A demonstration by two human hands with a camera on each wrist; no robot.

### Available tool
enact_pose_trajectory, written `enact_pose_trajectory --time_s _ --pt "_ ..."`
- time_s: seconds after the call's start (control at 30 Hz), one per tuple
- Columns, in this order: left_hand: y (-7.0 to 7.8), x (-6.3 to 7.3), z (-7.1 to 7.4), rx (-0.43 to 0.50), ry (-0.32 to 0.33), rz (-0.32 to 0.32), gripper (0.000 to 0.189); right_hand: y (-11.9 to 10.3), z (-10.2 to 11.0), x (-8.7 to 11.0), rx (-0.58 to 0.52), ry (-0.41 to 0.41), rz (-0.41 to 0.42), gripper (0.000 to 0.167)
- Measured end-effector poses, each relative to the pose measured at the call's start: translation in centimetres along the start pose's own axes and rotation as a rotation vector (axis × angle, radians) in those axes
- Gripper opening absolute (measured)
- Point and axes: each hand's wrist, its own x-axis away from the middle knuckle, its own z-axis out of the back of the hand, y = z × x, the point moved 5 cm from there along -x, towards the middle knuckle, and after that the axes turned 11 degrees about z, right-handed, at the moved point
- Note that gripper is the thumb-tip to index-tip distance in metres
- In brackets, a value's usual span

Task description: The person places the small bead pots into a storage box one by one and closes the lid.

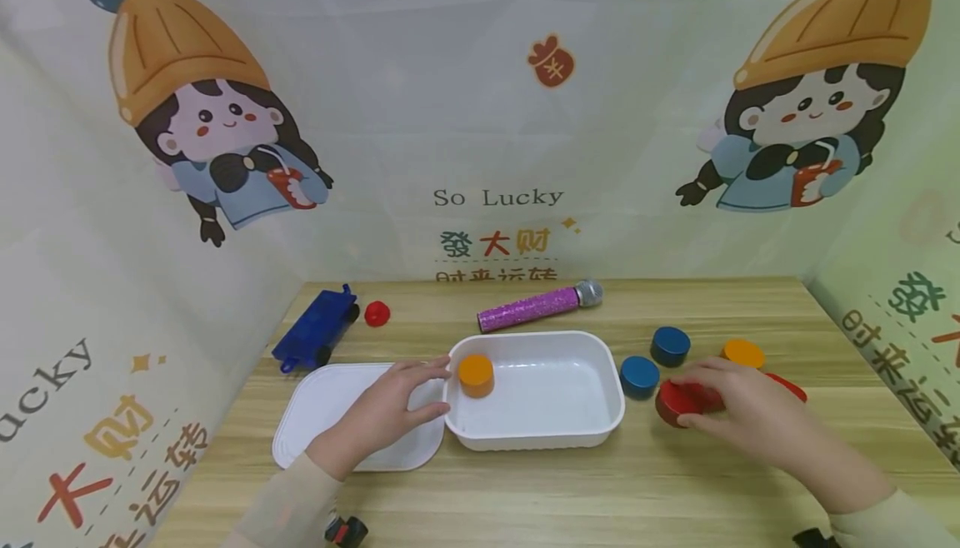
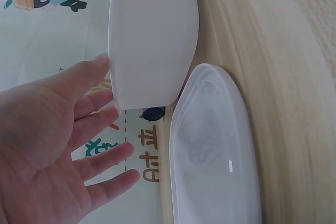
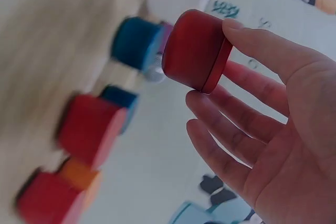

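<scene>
My right hand (image 1: 738,406) pinches a small red round tin (image 3: 194,51) by its lid end, between thumb and fingertips. In the right wrist view it is held apart from the other tins. My left hand (image 1: 393,402) has its fingers spread, thumb and fingertips at the left rim of a white plastic box (image 1: 536,440). An orange tin (image 1: 476,376) stands inside this box, near its left wall. Under the left hand lies a flat white lid (image 1: 322,402), close beside the box.
Right of the box stand two blue tins (image 1: 640,377), an orange tin (image 1: 742,353) and two red tins (image 3: 89,129), partly hidden by the right hand in the head view. A purple microphone (image 1: 532,308), a blue toy cart (image 1: 318,327) and a red knob-like piece (image 1: 377,313) lie farther back.
</scene>
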Motion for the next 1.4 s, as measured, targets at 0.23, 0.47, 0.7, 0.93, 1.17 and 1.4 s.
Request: enact_pose_trajectory --time_s 0.23,0.47,0.7,0.93,1.17,1.4 --pt "0.0 0.0 -0.2 0.018 -0.003 0.010 0.045 -2.6 0.1 -4.1 -0.013 -0.018 0.032 0.043" --pt "0.1 -0.2 -0.2 0.014 0.007 -0.005 0.044 -4.4 -2.1 -7.9 -0.048 -0.030 0.107 0.043" --pt "0.3 -0.4 -0.4 0.015 0.002 -0.011 0.045 -6.1 -5.7 -10.7 -0.106 -0.095 0.200 0.040" --pt "0.0 -0.2 -0.2 0.008 0.009 -0.012 0.046 -8.5 -8.8 -13.4 -0.148 -0.187 0.280 0.038" --pt "0.0 -0.2 -0.3 0.023 -0.004 -0.020 0.046 -10.4 -11.1 -15.0 -0.202 -0.243 0.334 0.038" --pt "0.1 -0.1 -0.3 0.034 -0.005 -0.010 0.046 -11.8 -12.2 -16.2 -0.235 -0.274 0.381 0.037"
